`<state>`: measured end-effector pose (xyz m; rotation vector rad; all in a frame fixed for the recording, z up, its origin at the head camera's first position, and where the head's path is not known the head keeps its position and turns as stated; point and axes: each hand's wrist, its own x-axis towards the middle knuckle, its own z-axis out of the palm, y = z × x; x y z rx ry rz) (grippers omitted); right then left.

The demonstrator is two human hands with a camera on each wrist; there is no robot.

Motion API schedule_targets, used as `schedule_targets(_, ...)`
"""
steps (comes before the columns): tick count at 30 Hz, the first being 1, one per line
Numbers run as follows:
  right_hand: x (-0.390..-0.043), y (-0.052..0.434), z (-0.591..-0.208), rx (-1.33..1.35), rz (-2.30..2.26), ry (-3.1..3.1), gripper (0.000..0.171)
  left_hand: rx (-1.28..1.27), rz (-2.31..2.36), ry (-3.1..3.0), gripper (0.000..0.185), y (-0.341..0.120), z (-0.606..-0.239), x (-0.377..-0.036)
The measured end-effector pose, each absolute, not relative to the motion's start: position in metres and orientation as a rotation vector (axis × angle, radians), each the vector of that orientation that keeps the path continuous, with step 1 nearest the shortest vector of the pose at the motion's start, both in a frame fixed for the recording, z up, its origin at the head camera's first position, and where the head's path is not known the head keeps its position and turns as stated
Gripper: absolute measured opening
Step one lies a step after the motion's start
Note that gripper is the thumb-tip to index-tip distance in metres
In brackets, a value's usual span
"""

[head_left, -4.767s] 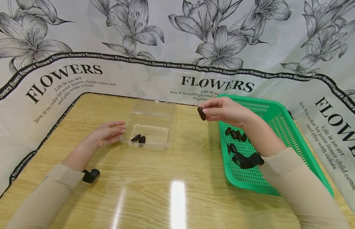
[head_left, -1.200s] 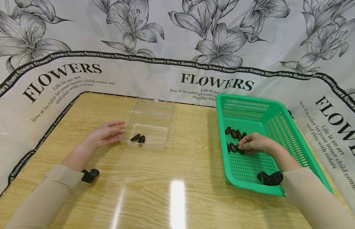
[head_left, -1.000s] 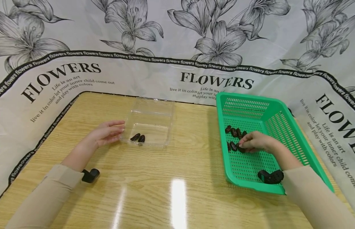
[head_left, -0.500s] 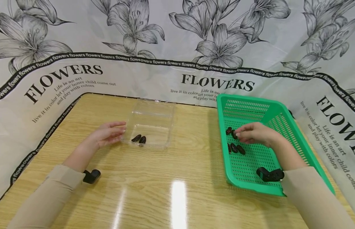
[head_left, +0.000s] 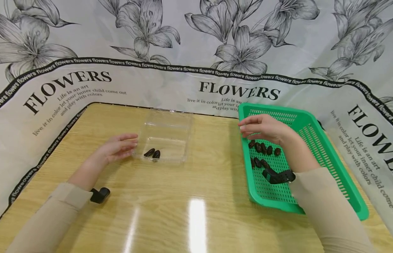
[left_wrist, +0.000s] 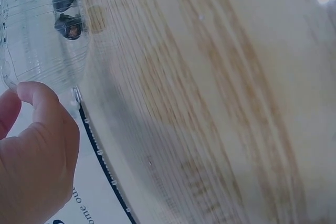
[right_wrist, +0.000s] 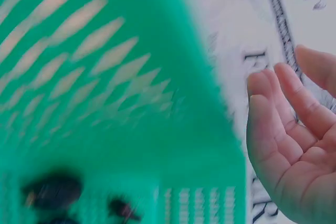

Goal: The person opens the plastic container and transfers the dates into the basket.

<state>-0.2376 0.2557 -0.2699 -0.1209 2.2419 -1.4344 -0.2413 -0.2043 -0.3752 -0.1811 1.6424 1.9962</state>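
Observation:
A clear plastic container (head_left: 167,120) stands on the wooden table (head_left: 190,182) with two dark dates (head_left: 153,153) in it. My left hand (head_left: 126,143) lies flat beside its left wall, relaxed fingers touching it; the left wrist view shows the thumb (left_wrist: 39,129) at the container (left_wrist: 37,45) and the dates (left_wrist: 65,3) inside. A green perforated basket (head_left: 313,126) on the right holds several dates (head_left: 263,149). My right hand (head_left: 248,127) hovers above the basket's near-left rim with loose fingers and no date visible in it. The right wrist view shows the empty palm (right_wrist: 294,145) over the basket (right_wrist: 105,103).
A white cloth with flower prints and "FLOWERS" lettering (head_left: 239,91) rises behind and around the table. Black wrist-camera mounts sit at my left sleeve (head_left: 100,194) and my right sleeve (head_left: 278,175). Bare wood lies between the container and the basket.
My right hand rose from the dates on the basket floor and moved back-left to above the rim. One more date shows where the hand was. The left hand stayed still.

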Motion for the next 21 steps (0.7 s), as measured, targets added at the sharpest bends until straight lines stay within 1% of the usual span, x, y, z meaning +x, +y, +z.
schedule_targets(5,-0.249,0.222,-0.262,-0.154,-1.426,2.227,0.044,-0.200,2.002,1.631,0.062,-0.203,-0.377,-0.241)
schedule_targets(10,-0.257,0.190,-0.263,-0.181,-1.403,2.189,0.040,-0.199,2.009,1.638,0.061,-0.201,-0.375,-0.242)
schedule_targets(16,-0.265,0.151,-0.275,-0.212,-1.346,2.154,0.037,-0.201,1.984,1.662,0.062,-0.202,-0.374,-0.241)
schedule_targets(21,-0.270,0.120,-0.292,-0.183,-1.332,2.119,0.036,-0.204,1.977,1.663,0.063,-0.202,-0.374,-0.240)
